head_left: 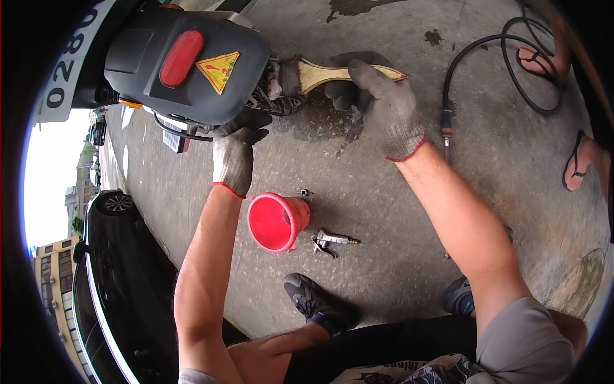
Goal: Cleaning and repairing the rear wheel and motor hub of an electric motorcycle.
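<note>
My right hand (pixel 391 110), in a pale knit work glove with a dark coated palm and fingers, grips a paintbrush (pixel 314 75) by its yellowish wooden handle. The brush's bristles rest against a dark, dirty part beside a grey plastic housing (pixel 137 61). That housing carries a red reflector (pixel 181 59) and a yellow warning triangle (pixel 219 72). Below its lower edge, my left hand (pixel 234 153), gloved alike, has its dark fingers curled in at the underside. What those fingers hold is hidden.
On the concrete stand a pink bucket (pixel 275 222) and a metal spray gun (pixel 333 241). A black hose (pixel 470 52) loops at the right, near another person's sandalled feet (pixel 579 168). A black car (pixel 125 275) is at the left; a number plate (pixel 70 57) is upper left.
</note>
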The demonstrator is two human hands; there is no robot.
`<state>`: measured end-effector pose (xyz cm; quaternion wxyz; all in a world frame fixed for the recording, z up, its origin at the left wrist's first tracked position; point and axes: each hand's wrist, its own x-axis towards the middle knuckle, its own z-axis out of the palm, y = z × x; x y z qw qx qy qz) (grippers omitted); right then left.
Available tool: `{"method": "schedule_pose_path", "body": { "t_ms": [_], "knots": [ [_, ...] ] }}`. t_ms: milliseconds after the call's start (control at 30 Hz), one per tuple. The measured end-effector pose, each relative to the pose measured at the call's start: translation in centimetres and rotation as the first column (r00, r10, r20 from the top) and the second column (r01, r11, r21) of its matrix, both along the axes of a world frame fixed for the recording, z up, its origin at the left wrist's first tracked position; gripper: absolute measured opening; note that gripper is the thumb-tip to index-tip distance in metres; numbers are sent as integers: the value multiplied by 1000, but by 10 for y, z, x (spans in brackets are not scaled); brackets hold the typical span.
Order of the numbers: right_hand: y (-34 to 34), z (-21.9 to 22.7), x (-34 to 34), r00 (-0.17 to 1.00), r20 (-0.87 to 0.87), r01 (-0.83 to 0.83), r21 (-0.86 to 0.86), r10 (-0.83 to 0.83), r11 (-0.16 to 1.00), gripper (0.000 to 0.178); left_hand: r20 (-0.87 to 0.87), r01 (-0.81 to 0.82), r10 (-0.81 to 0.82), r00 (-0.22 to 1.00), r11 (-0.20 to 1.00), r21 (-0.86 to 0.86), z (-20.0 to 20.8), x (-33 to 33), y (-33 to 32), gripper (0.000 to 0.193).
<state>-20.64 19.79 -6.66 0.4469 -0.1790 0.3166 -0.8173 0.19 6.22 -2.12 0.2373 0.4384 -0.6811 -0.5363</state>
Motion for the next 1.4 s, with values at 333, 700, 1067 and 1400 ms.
{"method": "schedule_pose_path", "body": {
  "t_ms": [333,700,1067,1400],
  "knots": [
    [23,-16,31,916,-388,90,-37,-98,995,18,-21,-49,46,999,984,-173,12,-5,-6,26],
    [18,-62,38,313,-942,228,-50,-122,972,31,-63,-100,92,994,987,-129,9,-9,-5,21],
    [13,-59,37,582,-777,205,-144,-239,968,29,-41,-182,177,983,968,-174,19,-14,-1,15],
    [11,-38,37,992,126,10,-17,-8,1000,17,-117,-151,121,986,943,-297,12,15,-38,11]
  ]
}}
